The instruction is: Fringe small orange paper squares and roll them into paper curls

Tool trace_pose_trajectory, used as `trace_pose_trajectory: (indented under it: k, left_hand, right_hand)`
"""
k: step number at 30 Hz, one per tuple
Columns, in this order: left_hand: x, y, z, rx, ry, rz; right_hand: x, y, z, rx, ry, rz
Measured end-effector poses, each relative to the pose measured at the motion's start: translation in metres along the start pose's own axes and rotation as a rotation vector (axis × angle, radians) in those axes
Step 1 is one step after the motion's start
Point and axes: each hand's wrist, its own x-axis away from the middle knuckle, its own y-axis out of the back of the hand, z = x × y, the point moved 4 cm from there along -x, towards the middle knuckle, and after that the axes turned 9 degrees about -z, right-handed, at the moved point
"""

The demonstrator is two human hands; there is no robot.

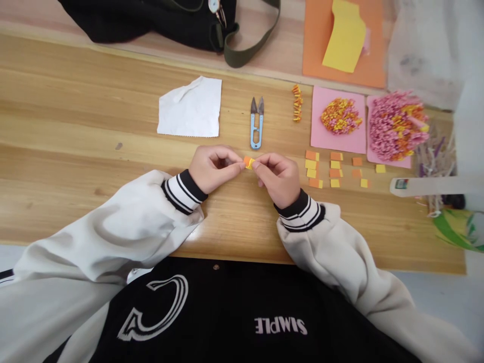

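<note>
Both hands meet over the wooden table [75,131], pinching one small orange and yellow paper piece [248,162] between them. My left hand [214,168] grips its left end with thumb and fingertips closed. My right hand [278,176] pinches its right end the same way. Blue-handled thread snips [256,124] lie just beyond the hands. To the right lie several small orange and yellow paper squares [325,169].
A white paper scrap [191,107] lies beyond my left hand. Pink sheets hold a pile of folded pieces [341,116] and a larger pink bundle [397,125]. A short stack of folded pieces [297,103], orange and yellow sheets [344,38], a black bag [159,20] and a glue tube [434,185] are around.
</note>
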Motion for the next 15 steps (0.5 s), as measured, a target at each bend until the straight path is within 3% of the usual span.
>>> trace_pose_trajectory:
  k: [15]
  left_hand:
    - [-0.0003, -0.0005, 0.0004, 0.03, -0.008, 0.003]
  right_hand:
    - [0.0002, 0.0, 0.0003, 0.001, -0.007, -0.007]
